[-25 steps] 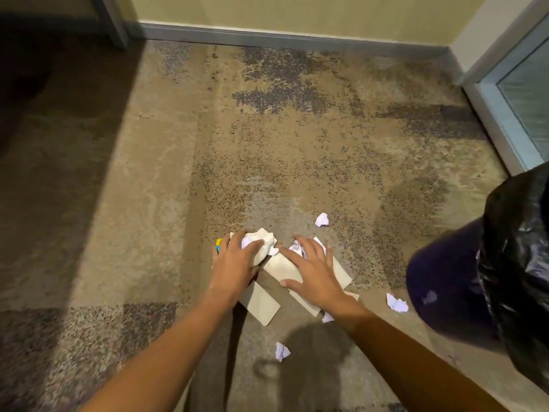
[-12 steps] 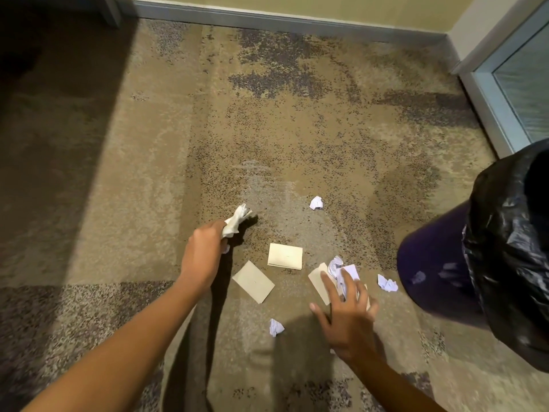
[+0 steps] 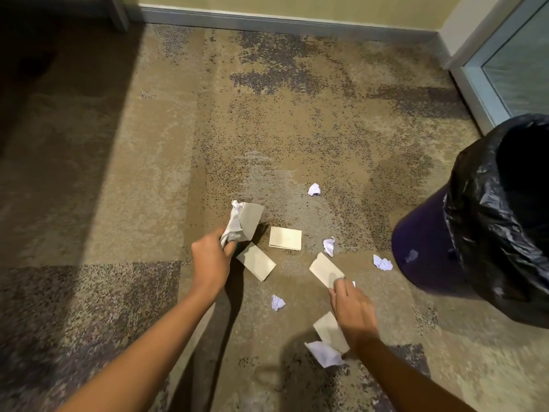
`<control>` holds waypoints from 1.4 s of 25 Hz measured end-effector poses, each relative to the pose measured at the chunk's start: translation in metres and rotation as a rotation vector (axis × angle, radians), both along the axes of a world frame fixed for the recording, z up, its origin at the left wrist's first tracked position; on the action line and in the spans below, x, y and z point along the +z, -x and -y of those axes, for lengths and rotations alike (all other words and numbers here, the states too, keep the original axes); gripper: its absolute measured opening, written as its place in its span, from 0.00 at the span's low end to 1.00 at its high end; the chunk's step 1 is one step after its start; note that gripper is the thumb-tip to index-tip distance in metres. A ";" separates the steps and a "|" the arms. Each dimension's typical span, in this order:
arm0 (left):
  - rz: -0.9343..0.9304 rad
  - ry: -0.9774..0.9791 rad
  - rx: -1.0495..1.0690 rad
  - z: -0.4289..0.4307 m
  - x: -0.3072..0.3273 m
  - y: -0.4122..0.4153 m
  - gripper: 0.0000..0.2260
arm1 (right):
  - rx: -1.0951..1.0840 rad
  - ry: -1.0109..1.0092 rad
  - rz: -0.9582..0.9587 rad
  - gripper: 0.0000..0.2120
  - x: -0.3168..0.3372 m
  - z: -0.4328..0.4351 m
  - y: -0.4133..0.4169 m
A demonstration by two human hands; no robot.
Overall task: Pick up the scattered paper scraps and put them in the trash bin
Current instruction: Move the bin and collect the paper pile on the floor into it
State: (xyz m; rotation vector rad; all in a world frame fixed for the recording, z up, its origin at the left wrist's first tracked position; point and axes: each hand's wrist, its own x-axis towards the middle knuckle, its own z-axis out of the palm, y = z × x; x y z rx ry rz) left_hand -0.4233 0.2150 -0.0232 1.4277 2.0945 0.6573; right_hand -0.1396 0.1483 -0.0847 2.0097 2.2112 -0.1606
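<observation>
On the carpeted floor [image 3: 267, 144], just left of the trash bin [image 3: 424, 257], paper scraps are being gathered by two bare hands. A crumpled white paper [image 3: 233, 230] and a beige card [image 3: 249, 221] are being gripped together by the left hand [image 3: 212, 260], with its fingers curled round both. Half a second ago only the white paper was showing in that hand, so the bundle is being built up.

The right hand [image 3: 353, 310], which was raised with white scraps, is now being set down on the near corner of a second beige card [image 3: 325, 267]. It is being seen from the back, so whether its fingers are pinching anything cannot be told. A third card [image 3: 329, 331] and a white scrap [image 3: 323, 353] are showing beneath its wrist; held or lying, it cannot be told.

Between the hands, a farther card [image 3: 285, 238] and a nearer card [image 3: 257, 261] are lying flat, and small white scraps [image 3: 314, 189] are lying apart towards the bin. Nothing is yet being carried over the bin's black liner [image 3: 487, 221]. Gathering is judged to be well under way and dumping not yet begun.
</observation>
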 end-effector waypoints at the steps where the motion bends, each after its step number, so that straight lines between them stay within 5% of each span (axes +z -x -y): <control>1: 0.005 0.016 0.002 0.007 0.003 -0.002 0.03 | -0.025 0.017 -0.045 0.17 0.005 -0.002 0.000; 6: 0.055 0.059 0.039 0.027 0.026 -0.015 0.07 | -0.410 -0.084 -0.456 0.10 0.045 -0.006 -0.003; 10: 0.266 0.030 0.060 0.037 0.057 -0.035 0.07 | -0.400 -0.334 -0.707 0.09 0.104 0.005 0.007; 15: 0.509 -0.045 -0.054 0.032 0.133 -0.093 0.07 | -0.268 -0.652 -0.792 0.10 0.191 -0.004 -0.004; 19: 0.690 -0.091 -0.224 0.016 0.215 -0.175 0.10 | -0.493 -0.931 -0.833 0.10 0.254 -0.030 -0.049; 21: 0.782 -0.044 -0.275 0.004 0.242 -0.219 0.11 | -0.730 -0.901 -0.825 0.10 0.264 -0.048 -0.081; 25: 0.958 0.163 -0.306 -0.015 0.266 -0.291 0.14 | -1.103 -0.464 -0.962 0.21 0.280 -0.059 -0.119; 30: 0.909 0.343 -0.460 -0.009 0.258 -0.307 0.45 | -1.054 -0.585 -0.751 0.19 0.288 -0.025 -0.125; 35: 1.095 0.047 -0.244 0.007 0.222 -0.259 0.17 | -0.618 -1.003 -0.639 0.14 0.253 0.013 -0.075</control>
